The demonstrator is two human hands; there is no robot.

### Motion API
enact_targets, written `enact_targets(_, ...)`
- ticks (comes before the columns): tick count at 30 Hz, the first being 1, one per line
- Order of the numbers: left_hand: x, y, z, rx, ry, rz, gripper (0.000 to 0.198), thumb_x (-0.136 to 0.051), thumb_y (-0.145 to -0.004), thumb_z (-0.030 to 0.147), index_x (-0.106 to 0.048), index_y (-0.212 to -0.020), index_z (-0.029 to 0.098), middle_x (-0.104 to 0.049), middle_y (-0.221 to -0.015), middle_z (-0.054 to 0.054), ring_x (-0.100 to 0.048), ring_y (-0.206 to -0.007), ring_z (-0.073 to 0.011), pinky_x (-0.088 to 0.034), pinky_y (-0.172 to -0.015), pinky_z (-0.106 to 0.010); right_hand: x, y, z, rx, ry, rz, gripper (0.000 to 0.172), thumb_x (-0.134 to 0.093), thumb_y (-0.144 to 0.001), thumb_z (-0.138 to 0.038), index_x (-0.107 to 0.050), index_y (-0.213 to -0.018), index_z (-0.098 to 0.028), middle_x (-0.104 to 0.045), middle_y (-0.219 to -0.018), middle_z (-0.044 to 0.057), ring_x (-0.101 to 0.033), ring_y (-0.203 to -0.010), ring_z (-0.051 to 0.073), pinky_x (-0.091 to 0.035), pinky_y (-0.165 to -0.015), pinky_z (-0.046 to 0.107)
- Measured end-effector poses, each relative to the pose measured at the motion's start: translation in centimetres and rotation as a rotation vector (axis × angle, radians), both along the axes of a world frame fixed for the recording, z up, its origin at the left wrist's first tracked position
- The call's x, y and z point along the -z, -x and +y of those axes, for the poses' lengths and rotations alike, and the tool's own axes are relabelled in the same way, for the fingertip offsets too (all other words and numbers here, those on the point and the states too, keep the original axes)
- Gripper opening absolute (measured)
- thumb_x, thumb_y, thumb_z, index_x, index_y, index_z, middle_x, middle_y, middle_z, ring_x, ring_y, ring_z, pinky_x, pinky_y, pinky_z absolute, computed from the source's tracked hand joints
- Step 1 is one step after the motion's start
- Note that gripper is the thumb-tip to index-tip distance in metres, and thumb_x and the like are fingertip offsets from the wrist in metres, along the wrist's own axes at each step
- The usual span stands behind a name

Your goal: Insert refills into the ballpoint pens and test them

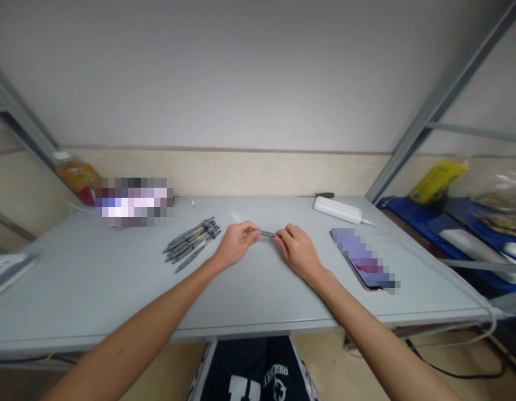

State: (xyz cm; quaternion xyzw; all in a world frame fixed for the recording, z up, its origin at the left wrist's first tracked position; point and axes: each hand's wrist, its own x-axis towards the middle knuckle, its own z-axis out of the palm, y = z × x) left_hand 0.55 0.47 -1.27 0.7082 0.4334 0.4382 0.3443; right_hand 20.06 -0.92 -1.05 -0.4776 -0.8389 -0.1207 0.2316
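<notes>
Grey table [95, 289], slim grey pen [267, 234], both hands

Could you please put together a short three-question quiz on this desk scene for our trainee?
1. True or false: the left hand and the right hand both hold one pen over the table.
2. Where does the pile of pens lie? A) left of the hands B) right of the hands C) on the floor
3. Fill in: the white power strip lies near the table's ____ edge.
Key: 1 true; 2 A; 3 far.
</notes>
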Motion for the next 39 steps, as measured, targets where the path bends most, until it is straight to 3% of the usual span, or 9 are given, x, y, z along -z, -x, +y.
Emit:
enact_targets(5, 0.1, -0.1, 0.1, 0.003, 0.097, -0.076, 0.027, -0.057, -0.078, 0.040, -0.061, -0.077, 0.013, -0.063, -0.063, -0.003, -0.055, -0.056, -0.0113, -0.044, -0.057, -0.023, -0.1, -0.2, -0.3, 0.006, -0.016, 0.064, 0.019, -0.049, -0.089, -0.033, -0.061, -0.091, -0.019, -0.060, -0.084, 0.007, -0.052, -0.076, 0.018, -0.034, -0.064, 0.027)
enact_targets(8, 0.2, 0.0, 0.4, -0.001, 0.122, -0.157, 0.027, -0.060, -0.076, 0.040, -0.062, -0.078, 0.013, -0.064, -0.065, -0.004, -0.056, -0.057, -0.0115, -0.045, -0.057, -0.024, -0.2, -0.3, -0.3, 0.060, 0.078, 0.206, 0.028, -0.053, -0.084, -0.043, -0.062, -0.094, -0.018, -0.062, -0.071, 0.004, -0.054, -0.064, 0.017, -0.034, -0.060, 0.027)
enact_targets(11, 0.5, 0.1, 0.7, -0.014, 0.147, -0.232, 0.028, -0.063, -0.073, 0.040, -0.063, -0.079, 0.013, -0.064, -0.065, -0.004, -0.057, -0.057, -0.0117, -0.045, -0.056, -0.024, -0.2, -0.6, -0.2, 0.056, 0.168, 0.352, 0.030, -0.047, -0.088, -0.042, -0.064, -0.082, -0.019, -0.059, -0.059, 0.002, -0.052, -0.055, 0.015, -0.034, -0.057, 0.026)
enact_targets(16, 0.7, 0.1, 1.0, -0.035, 0.193, -0.313, 0.028, -0.067, -0.070, 0.039, -0.063, -0.076, 0.012, -0.063, -0.062, -0.004, -0.055, -0.054, -0.0110, -0.044, -0.055, -0.024, -0.4, -0.9, 0.2, -0.109, 0.118, 0.542, 0.018, -0.052, -0.084, -0.032, -0.062, -0.080, -0.017, -0.061, -0.076, 0.006, -0.054, -0.065, 0.015, -0.040, -0.061, 0.025)
enact_targets(19, 0.5, 0.0, 0.9, -0.038, 0.209, -0.343, 0.029, -0.069, -0.067, 0.039, -0.063, -0.075, 0.012, -0.063, -0.061, -0.003, -0.055, -0.054, -0.0109, -0.043, -0.054, -0.025, -0.4, -0.9, 0.3, -0.101, 0.103, 0.620, 0.019, -0.059, -0.079, -0.033, -0.062, -0.087, -0.016, -0.061, -0.081, 0.007, -0.054, -0.069, 0.016, -0.042, -0.062, 0.026)
enact_targets(25, 0.3, 0.1, 0.9, -0.056, 0.221, -0.376, 0.030, -0.070, -0.066, 0.040, -0.063, -0.075, 0.012, -0.063, -0.060, -0.003, -0.055, -0.053, -0.0106, -0.043, -0.054, -0.024, -0.5, -1.0, 0.3, 0.024, 0.328, 0.695, 0.033, -0.048, -0.084, -0.042, -0.066, -0.076, -0.016, -0.057, -0.053, 0.000, -0.047, -0.047, 0.012, -0.036, -0.051, 0.024)
enact_targets(30, 0.1, 0.1, 0.8, -0.070, 0.245, -0.388, 0.032, -0.069, -0.066, 0.041, -0.062, -0.075, 0.012, -0.063, -0.060, -0.002, -0.054, -0.052, -0.0103, -0.042, -0.055, -0.025, -0.7, -0.9, 0.2, -0.047, 0.302, 0.791, 0.022, -0.058, -0.076, -0.038, -0.064, -0.079, -0.017, -0.064, -0.072, 0.003, -0.050, -0.055, 0.012, -0.040, -0.055, 0.024)
enact_targets(33, -0.1, 0.1, 0.8, -0.079, 0.257, -0.401, 0.032, -0.070, -0.065, 0.041, -0.062, -0.075, 0.012, -0.063, -0.060, -0.003, -0.054, -0.052, -0.0104, -0.043, -0.055, -0.025, -0.7, -1.0, 0.3, -0.051, 0.307, 0.859, 0.026, -0.062, -0.072, -0.039, -0.062, -0.085, -0.017, -0.065, -0.080, 0.005, -0.052, -0.056, 0.012, -0.043, -0.056, 0.025)
enact_targets(39, 0.0, 0.1, 0.8, -0.077, 0.245, -0.406, 0.030, -0.070, -0.066, 0.040, -0.062, -0.073, 0.012, -0.062, -0.059, -0.002, -0.053, -0.052, -0.0097, -0.042, -0.054, -0.024, -0.4, -1.2, 0.6, -0.010, 0.491, 0.928, 0.034, -0.053, -0.078, -0.047, -0.065, -0.079, -0.015, -0.060, -0.056, 0.002, -0.052, -0.049, 0.013, -0.039, -0.049, 0.025)
